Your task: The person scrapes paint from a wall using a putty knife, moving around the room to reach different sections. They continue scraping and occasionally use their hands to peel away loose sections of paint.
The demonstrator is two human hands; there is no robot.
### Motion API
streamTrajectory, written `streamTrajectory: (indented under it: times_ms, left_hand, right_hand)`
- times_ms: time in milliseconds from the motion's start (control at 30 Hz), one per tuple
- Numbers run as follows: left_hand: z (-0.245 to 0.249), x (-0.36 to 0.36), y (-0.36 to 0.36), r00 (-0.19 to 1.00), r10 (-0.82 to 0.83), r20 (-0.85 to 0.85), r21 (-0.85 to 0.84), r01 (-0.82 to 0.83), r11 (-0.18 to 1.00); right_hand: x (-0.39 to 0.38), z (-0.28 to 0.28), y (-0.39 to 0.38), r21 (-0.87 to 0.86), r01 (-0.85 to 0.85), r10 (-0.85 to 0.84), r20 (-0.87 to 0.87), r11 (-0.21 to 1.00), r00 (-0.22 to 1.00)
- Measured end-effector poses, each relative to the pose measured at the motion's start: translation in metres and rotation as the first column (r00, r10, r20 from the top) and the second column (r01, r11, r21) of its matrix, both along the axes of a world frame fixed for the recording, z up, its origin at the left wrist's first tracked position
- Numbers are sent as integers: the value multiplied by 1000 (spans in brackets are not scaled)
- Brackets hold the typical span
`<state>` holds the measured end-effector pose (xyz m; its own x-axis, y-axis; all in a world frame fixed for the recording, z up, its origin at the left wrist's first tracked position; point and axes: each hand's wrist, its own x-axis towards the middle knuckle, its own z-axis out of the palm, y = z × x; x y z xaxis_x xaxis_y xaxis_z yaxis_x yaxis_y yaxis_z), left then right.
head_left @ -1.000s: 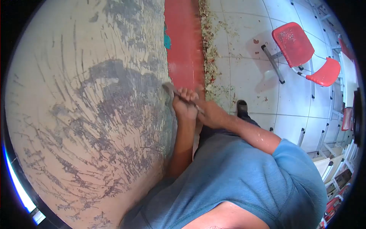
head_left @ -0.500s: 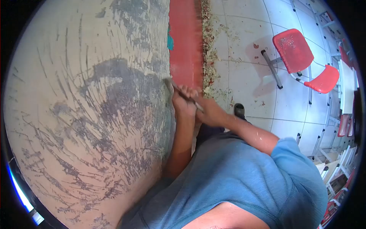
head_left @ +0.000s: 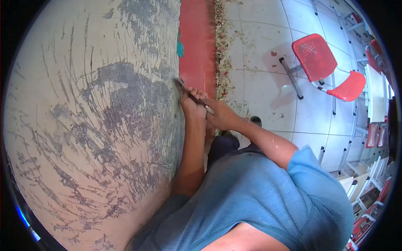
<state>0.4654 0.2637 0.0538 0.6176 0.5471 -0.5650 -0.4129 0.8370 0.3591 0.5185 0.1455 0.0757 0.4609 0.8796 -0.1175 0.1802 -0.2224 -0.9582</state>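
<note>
My left hand is closed around the middle of a long, flat metal scraper, with its fingers curled over the blade. My right hand grips the handle end, just behind the left. The scraper's tip meets the large pale wall, close to where its surface borders a red painted band. Grey patches and many streaky scratch marks cover that wall. A small turquoise spot shows at the edge of the red band.
Crumbled paint flakes lie along the foot of the red band and over the white tiled floor. To the right stands a red chair with metal legs. Several more chairs and tables crowd the far right edge.
Both hands and the scraper have slid a little forward along the wall. The whole view has shifted slightly, so the chair and wall sit further left.
</note>
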Motion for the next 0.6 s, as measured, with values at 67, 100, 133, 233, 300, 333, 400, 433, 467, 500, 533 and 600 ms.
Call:
streamTrajectory:
  times_ms: [67,100,133,233,300,333,400,433,467,500,533,600]
  left_hand:
    - [5,2,-2,990,-14,139,-45,20,999]
    - [23,2,-8,999,35,-18,-46,-36,998]
    - [20,6,-2,1000,-1,-5,36,2,999]
    - [-9,29,35,986,-140,-88,247,157,956]
    - [-7,29,15,998,-58,15,224,53,973]
    - [-2,32,5,997,-21,77,219,4,976]
    - [8,12,-15,994,30,106,86,-39,996]
    - [8,5,-18,995,49,81,28,-52,998]
    - [6,-1,-21,996,71,44,-35,-69,997]
    - [4,-3,-20,996,60,71,-53,-57,997]
    - [2,-5,-19,994,52,99,-72,-45,996]
    - [-3,-7,-13,992,39,121,-66,-31,997]
  right_hand:
    - [-17,-6,-5,140,58,-84,188,988,979]
    - [-18,-5,-3,220,83,-143,276,972,950]
    - [-14,-6,2,122,67,-92,217,990,972]
    - [12,4,22,-47,53,-52,22,997,998]
    - [13,1,7,-5,35,-35,89,999,995]
    - [18,3,2,27,29,-33,134,999,991]
    - [4,11,-18,120,34,-50,132,992,990]
    - [-2,13,-22,162,30,-51,125,986,991]
    - [-4,14,-21,92,17,-26,91,996,996]
    - [-6,13,-21,20,2,-3,54,1000,999]
    - [-8,13,-20,-51,-19,19,16,999,1000]
    - [-13,3,-18,-58,-36,39,43,998,998]
